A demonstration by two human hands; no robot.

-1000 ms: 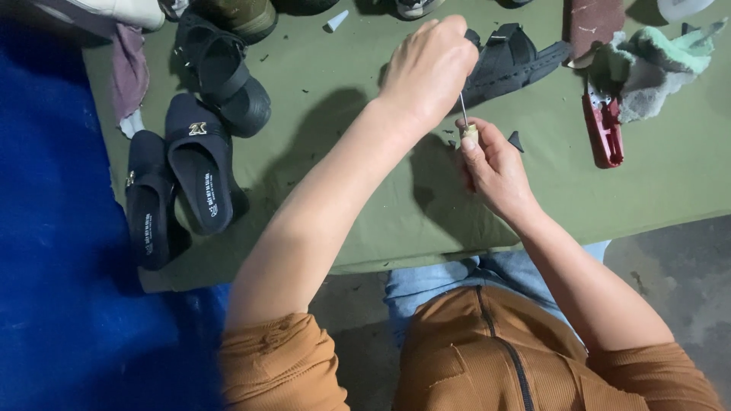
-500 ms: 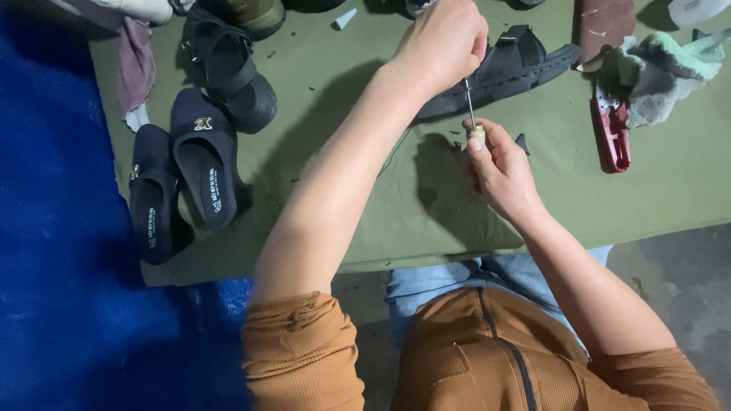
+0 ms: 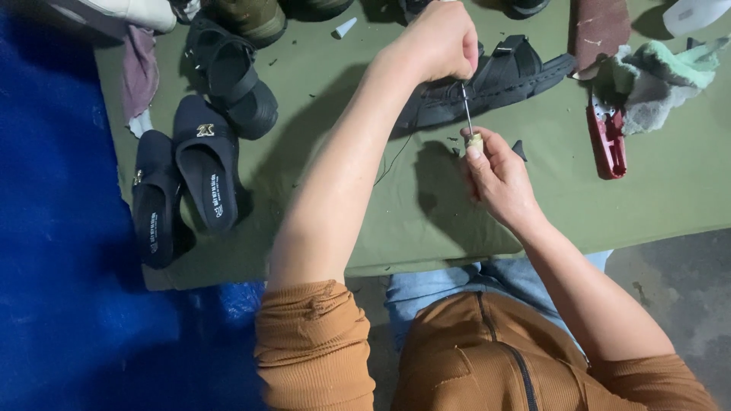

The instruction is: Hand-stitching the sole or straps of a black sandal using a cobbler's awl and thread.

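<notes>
Your left hand [image 3: 438, 38] is clenched w/ knuckles up, pinching the top of a thin metal needle-like tool [image 3: 466, 110] that runs straight down from the fist. Your right hand [image 3: 499, 179] sits just below it, fingers curled round a small pale cream lump [image 3: 474, 140], thumb pressed on it; the tool's lower tip meets that lump, so both hands are grasping, neither is released. A thin dark thread [image 3: 396, 156] trails from under the left wrist across the olive-green cloth [image 3: 426, 228] covering the work surface. Right behind the left hand, touching its shadow, lies a black strappy sandal [image 3: 495, 76] on its side. A small dark scrap [image 3: 519, 148] sits just beside the right hand's knuckles. To the right, well apart from the hands, a red-handled tool [image 3: 609, 137] lies on the cloth next to a bundle of grey and mint-green rag [image 3: 655, 72], w/ a brown sole piece [image 3: 600, 27] above it. On the far left, a pair of black slippers [image 3: 186, 183] lies side by side near the cloth's edge, another black sandal [image 3: 232, 76] just above them. Blue tarp [image 3: 53, 251] covers the floor at left.
</notes>
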